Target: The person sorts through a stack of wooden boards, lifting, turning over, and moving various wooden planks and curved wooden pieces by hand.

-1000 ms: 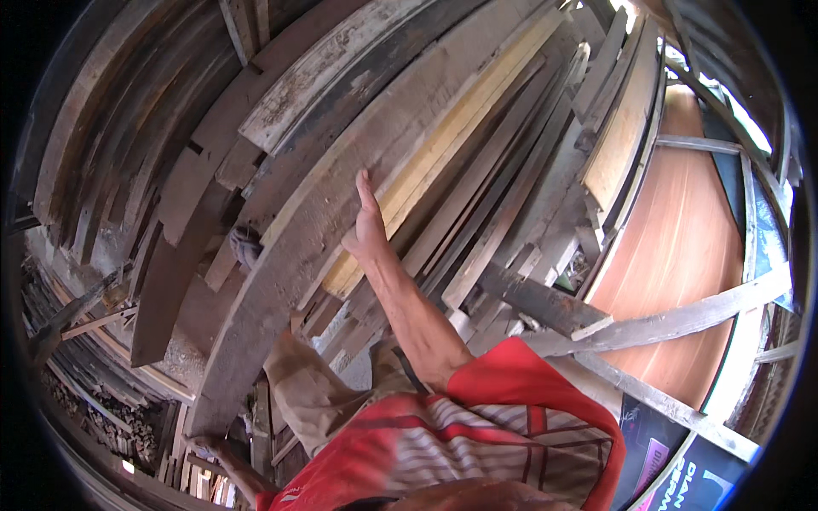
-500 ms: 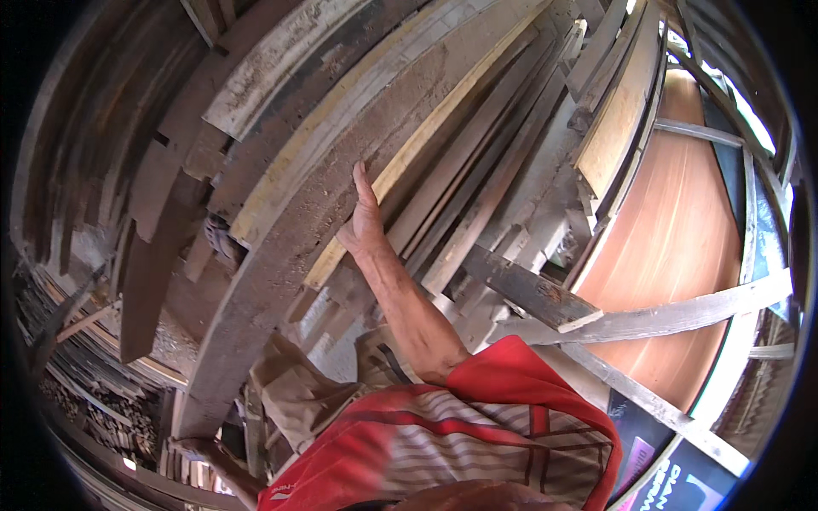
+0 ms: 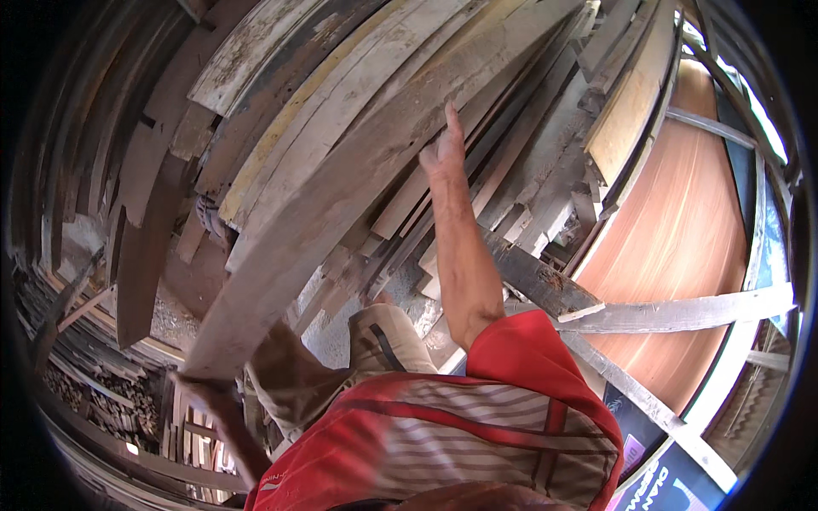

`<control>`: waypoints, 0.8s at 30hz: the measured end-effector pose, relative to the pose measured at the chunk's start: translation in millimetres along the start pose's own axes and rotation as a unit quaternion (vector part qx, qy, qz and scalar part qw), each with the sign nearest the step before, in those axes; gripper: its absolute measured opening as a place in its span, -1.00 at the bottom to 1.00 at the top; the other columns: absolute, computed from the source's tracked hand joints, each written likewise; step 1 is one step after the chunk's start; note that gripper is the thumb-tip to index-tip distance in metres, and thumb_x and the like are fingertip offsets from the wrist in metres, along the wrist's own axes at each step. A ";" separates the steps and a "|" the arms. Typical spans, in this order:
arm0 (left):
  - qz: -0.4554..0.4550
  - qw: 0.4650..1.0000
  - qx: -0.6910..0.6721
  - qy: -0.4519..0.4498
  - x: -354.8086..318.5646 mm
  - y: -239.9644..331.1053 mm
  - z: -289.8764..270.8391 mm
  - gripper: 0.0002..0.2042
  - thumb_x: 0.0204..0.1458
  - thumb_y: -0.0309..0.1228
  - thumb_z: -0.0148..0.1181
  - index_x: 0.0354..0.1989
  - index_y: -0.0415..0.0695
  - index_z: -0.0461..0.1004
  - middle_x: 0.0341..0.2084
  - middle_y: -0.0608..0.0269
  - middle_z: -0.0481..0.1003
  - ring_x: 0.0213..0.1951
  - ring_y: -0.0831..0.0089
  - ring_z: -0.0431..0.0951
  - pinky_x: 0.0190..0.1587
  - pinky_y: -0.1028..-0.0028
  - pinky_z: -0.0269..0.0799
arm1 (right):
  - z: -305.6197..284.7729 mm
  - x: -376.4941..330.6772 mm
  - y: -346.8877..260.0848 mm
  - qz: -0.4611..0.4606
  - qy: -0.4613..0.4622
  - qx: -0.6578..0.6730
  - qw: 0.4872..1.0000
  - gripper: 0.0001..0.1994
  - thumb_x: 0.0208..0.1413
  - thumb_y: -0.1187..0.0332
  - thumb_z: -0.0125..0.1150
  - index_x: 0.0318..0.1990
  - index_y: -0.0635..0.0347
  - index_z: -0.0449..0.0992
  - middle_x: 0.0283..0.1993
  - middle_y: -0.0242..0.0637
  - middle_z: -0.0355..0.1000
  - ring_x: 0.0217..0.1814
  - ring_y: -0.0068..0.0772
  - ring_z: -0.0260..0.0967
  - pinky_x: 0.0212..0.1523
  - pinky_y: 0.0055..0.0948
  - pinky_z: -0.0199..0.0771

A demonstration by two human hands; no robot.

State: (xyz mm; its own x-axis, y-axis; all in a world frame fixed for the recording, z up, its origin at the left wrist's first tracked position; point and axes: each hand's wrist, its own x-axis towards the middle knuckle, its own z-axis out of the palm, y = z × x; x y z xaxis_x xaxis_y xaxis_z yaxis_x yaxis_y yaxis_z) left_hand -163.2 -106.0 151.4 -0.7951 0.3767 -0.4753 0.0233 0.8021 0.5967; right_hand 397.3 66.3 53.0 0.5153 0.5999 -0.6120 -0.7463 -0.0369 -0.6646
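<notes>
A long, grey-brown wooden plank (image 3: 341, 200) slants from the lower left toward the upper right in front of me. My left hand (image 3: 204, 390) grips its near end; the fingers are partly hidden and a little blurred. Farther along, my right hand (image 3: 445, 152) clasps the plank's right edge, thumb stretched along the face and fingers out of sight beneath. Behind the held plank lie several pale weathered boards (image 3: 298, 162). Narrow dark lengths of timber (image 3: 511, 153) lie just right of my right hand.
On the right leans a large reddish wood-grain sheet (image 3: 665, 238), crossed by a grey wooden bar (image 3: 682, 313). A dark short beam (image 3: 545, 281) juts out near my right forearm. Stacked timber (image 3: 102, 383) fills the lower left. An upright brown board (image 3: 149, 264) stands at left.
The plank has shifted right and turned, covering the light strip of wood beside it. My right hand has moved away and to the right with it; my left stays at the near end.
</notes>
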 end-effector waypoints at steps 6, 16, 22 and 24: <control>0.032 0.996 -0.030 -0.080 -114.4 -49.7 48.0 -0.31 0.30 0.09 -0.27 0.30 -0.33 0.17 0.21 -0.26 0.21 0.19 -0.01 0.31 0.25 0.18 0.27 | -60.1 20.5 -47.1 -0.058 0.234 -0.325 0.915 -0.28 0.19 -0.01 0.21 0.30 0.41 0.23 0.33 -0.04 0.26 0.31 -0.09 0.25 0.38 -0.12 0.14; 0.077 0.937 -0.024 -0.339 -223.0 -151.4 103.2 -0.54 0.27 -0.10 0.03 0.07 -0.26 0.21 -0.22 0.20 0.30 -0.14 0.37 0.31 0.01 0.48 0.20 | -194.5 -6.1 -55.1 -0.037 0.157 -0.404 0.900 -0.22 0.19 -0.17 0.14 0.26 0.43 0.27 0.30 -0.03 0.27 0.31 -0.16 0.22 0.31 -0.29 0.16; 0.079 0.914 0.050 -0.395 -273.5 -157.7 120.7 -0.51 0.21 -0.31 0.16 0.10 -0.35 0.08 -0.22 0.13 0.30 -0.17 0.41 0.34 -0.05 0.41 0.27 | -185.3 -47.4 -47.1 -0.179 0.148 -0.429 0.873 -0.43 0.21 0.05 0.25 0.11 0.46 0.38 0.17 -0.07 0.38 0.19 -0.22 0.30 0.21 -0.33 0.25; 0.044 0.872 -0.127 -0.470 -284.6 -164.6 136.2 -0.52 0.19 -0.34 0.18 0.09 -0.37 0.09 -0.17 0.02 0.34 -0.15 0.26 0.39 -0.03 0.26 0.30 | -187.8 -59.3 -43.3 -0.215 0.155 -0.495 0.828 -0.48 0.22 0.13 0.26 0.07 0.47 0.38 0.10 -0.04 0.40 0.14 -0.23 0.32 0.15 -0.32 0.30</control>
State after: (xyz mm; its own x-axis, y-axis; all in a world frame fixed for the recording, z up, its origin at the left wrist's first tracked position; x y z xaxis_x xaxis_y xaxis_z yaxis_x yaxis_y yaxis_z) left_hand 141.8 -282.1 100.4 0.0547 0.7408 -0.6695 -0.1719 0.6675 0.7245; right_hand 478.2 -117.8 37.6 0.8418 0.4986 -0.2070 0.1645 -0.6021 -0.7812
